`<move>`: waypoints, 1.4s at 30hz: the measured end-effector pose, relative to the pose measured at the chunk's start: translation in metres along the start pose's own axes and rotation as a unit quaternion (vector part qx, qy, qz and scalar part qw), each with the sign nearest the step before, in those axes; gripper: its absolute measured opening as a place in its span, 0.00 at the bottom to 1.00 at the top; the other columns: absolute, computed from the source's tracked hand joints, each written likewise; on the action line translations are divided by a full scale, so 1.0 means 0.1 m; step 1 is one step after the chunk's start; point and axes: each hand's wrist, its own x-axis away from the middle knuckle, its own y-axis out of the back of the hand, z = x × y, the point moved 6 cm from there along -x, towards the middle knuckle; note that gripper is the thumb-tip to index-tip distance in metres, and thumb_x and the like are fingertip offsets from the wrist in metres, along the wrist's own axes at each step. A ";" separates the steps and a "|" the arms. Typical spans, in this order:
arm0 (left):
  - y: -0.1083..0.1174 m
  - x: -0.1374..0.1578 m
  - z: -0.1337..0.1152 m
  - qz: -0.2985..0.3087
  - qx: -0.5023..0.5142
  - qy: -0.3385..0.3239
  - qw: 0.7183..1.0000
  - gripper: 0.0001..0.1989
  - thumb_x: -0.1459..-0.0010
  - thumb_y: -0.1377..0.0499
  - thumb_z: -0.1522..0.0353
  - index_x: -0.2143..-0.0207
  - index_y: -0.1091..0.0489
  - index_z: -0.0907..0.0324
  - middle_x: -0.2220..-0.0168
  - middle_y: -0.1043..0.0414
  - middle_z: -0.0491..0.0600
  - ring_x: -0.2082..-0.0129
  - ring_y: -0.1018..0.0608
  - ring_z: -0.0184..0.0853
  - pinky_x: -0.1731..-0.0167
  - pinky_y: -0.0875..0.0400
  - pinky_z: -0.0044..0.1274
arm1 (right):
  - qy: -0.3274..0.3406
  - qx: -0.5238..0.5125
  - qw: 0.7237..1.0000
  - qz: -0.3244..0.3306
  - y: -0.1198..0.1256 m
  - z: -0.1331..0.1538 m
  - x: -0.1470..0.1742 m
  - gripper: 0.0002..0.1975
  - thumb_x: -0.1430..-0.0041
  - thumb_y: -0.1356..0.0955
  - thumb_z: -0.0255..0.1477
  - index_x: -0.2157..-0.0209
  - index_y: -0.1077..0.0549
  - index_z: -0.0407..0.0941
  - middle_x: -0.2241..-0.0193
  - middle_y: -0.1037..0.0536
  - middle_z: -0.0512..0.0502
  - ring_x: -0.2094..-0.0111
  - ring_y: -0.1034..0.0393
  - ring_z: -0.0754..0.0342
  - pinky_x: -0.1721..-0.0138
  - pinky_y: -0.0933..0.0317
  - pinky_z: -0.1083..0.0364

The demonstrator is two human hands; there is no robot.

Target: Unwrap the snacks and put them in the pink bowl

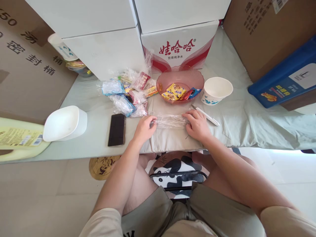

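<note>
A strip of crumpled clear plastic wrap (171, 121) lies on the cloth-covered table between my hands. My left hand (146, 127) has its fingers curled round the left end. At the other end, my right hand (197, 123) grips the plastic with bent fingers. Just beyond stands a pink ribbed bowl (180, 74) holding several yellow snack packets (174, 91) and a few red and blue ones. A white utility knife (207, 116) rests beside my right hand, below a white paper cup (217, 90). Up and left of my left hand is a pile of wrapped snacks (123, 104).
A phone (117, 130) and a white plastic tub (65, 123) lie to the left, near a pale yellow jug (19, 138). White cartons (182, 47) line the back. Brown boxes (269, 36) flank both sides, with a blue package (283, 75) leaning at right.
</note>
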 end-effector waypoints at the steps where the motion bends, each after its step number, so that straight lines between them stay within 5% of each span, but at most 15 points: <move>1: 0.01 0.00 -0.01 0.002 0.005 0.001 1.000 0.09 0.43 0.45 0.74 0.62 0.28 0.58 0.62 0.23 0.51 0.58 0.24 0.38 0.54 0.30 0.31 | 0.012 -0.011 1.000 -0.021 0.04 0.01 0.00 0.21 0.48 0.38 0.21 0.53 0.24 0.45 0.53 0.24 0.39 0.46 0.34 0.41 0.45 0.41 0.41; 5: 0.01 0.02 -0.07 0.024 0.051 -0.012 0.998 0.07 0.42 0.46 0.73 0.67 0.28 0.58 0.67 0.25 0.48 0.63 0.24 0.36 0.59 0.30 0.28 | 0.067 -0.079 0.987 -0.120 0.27 0.12 0.01 0.15 0.47 0.39 0.19 0.66 0.24 0.49 0.65 0.21 0.46 0.55 0.28 0.46 0.46 0.39 0.42; 7: 0.01 0.04 -0.12 0.037 0.070 -0.035 0.996 0.07 0.43 0.47 0.72 0.68 0.29 0.58 0.69 0.26 0.47 0.65 0.25 0.35 0.61 0.31 0.27 | 0.086 -0.106 0.984 -0.118 0.31 0.19 0.03 0.15 0.46 0.39 0.19 0.64 0.25 0.48 0.65 0.20 0.46 0.57 0.27 0.47 0.48 0.37 0.44; 13: 0.02 0.03 -0.22 0.022 0.074 -0.080 0.994 0.08 0.42 0.47 0.73 0.71 0.30 0.57 0.69 0.25 0.47 0.66 0.25 0.34 0.60 0.31 0.28 | 0.102 -0.031 0.993 0.058 -0.03 0.43 0.08 0.23 0.40 0.36 0.26 0.43 0.30 0.44 0.42 0.28 0.37 0.40 0.36 0.41 0.42 0.41 0.42; 18: -0.01 0.02 -0.28 0.029 0.058 -0.093 0.994 0.08 0.41 0.47 0.72 0.70 0.29 0.57 0.70 0.25 0.47 0.66 0.25 0.35 0.60 0.31 0.28 | 0.055 0.053 0.995 0.063 -0.09 0.48 0.06 0.32 0.44 0.33 0.26 0.36 0.36 0.49 0.31 0.45 0.39 0.31 0.53 0.35 0.35 0.56 0.35; 23: 0.01 0.03 -0.25 0.017 0.035 -0.082 0.996 0.08 0.42 0.47 0.72 0.70 0.29 0.57 0.70 0.24 0.47 0.66 0.25 0.36 0.59 0.31 0.30 | 0.041 0.014 0.994 0.103 -0.07 0.41 0.03 0.30 0.39 0.35 0.34 0.36 0.38 0.45 0.43 0.27 0.38 0.36 0.43 0.36 0.35 0.59 0.33; 26: 0.07 0.02 -0.19 -0.011 0.029 -0.050 0.998 0.08 0.43 0.48 0.72 0.70 0.30 0.57 0.70 0.24 0.48 0.65 0.24 0.36 0.58 0.31 0.30 | 0.045 -0.008 0.996 0.071 0.02 0.38 0.01 0.27 0.38 0.36 0.36 0.39 0.35 0.42 0.53 0.21 0.37 0.45 0.32 0.40 0.37 0.51 0.38; 30: 0.12 0.02 -0.13 -0.032 0.077 -0.002 0.997 0.08 0.41 0.49 0.71 0.69 0.30 0.57 0.69 0.25 0.47 0.67 0.25 0.34 0.63 0.31 0.27 | 0.072 -0.045 0.996 0.036 0.14 0.43 0.03 0.20 0.36 0.39 0.33 0.46 0.28 0.42 0.58 0.20 0.38 0.58 0.26 0.46 0.55 0.37 0.49; 37: 0.11 0.04 -0.14 -0.004 0.181 0.013 0.983 0.06 0.46 0.48 0.69 0.74 0.33 0.57 0.74 0.31 0.46 0.72 0.29 0.33 0.69 0.34 0.26 | 0.008 -0.192 0.977 0.096 0.12 0.33 0.08 0.12 0.36 0.39 0.33 0.58 0.25 0.45 0.73 0.22 0.49 0.78 0.32 0.58 0.71 0.40 0.57; 42: -0.02 0.11 -0.39 0.061 0.277 -0.022 0.959 0.07 0.49 0.48 0.70 0.79 0.36 0.57 0.78 0.34 0.47 0.74 0.30 0.33 0.71 0.34 0.28 | 0.010 -0.270 0.961 0.054 0.23 0.33 0.07 0.11 0.36 0.37 0.36 0.60 0.27 0.45 0.73 0.22 0.47 0.73 0.28 0.55 0.67 0.36 0.56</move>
